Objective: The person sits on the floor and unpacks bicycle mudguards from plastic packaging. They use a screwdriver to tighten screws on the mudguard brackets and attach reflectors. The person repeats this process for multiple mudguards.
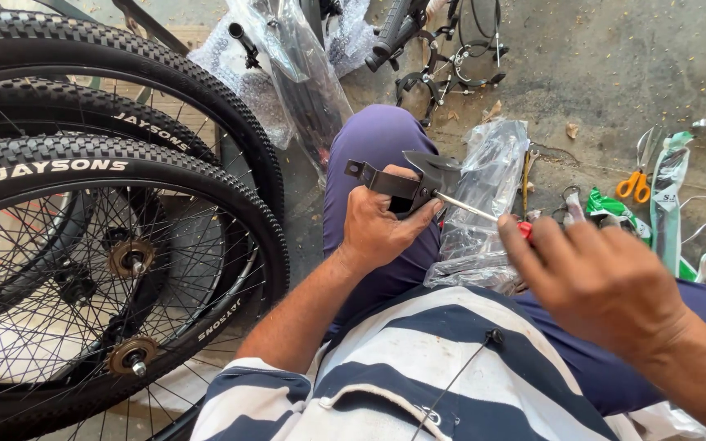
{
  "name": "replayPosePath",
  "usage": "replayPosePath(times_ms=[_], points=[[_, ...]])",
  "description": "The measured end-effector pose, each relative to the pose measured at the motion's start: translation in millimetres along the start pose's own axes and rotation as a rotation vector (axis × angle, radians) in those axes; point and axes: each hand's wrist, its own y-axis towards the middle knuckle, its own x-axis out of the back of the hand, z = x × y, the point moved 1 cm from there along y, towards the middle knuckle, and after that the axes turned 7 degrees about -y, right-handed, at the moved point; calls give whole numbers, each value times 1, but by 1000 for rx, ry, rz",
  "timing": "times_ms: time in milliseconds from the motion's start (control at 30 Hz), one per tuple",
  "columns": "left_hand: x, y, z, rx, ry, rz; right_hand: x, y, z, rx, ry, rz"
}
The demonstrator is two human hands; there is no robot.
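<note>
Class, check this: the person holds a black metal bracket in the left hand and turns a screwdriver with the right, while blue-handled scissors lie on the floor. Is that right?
Not quite. The head view shows the scissors have orange handles, not blue. The rest stands: the left hand holds the black metal bracket, and the right hand works the screwdriver.

A single camera sits on the person's head, tilted steeply down and forward over the lap, close above the hands, with bicycle wheels (108, 245) at left and concrete floor (614, 73) ahead.
</note>
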Motion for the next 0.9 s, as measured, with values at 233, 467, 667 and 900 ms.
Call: replayPosePath(times_ms=[233,467,667,900], points=[[3,-3,14,57,161,24,-27,24,-15,-700,1344,451],[2,-7,11,-53,54,-48,-7,16,1,-5,65,264],[-3,-3,7,-52,30,-47,-22,13,-16,-483,681,464],[77,-3,-8,-23,-552,-600,-37,-71,-30,-835,887,-147]])
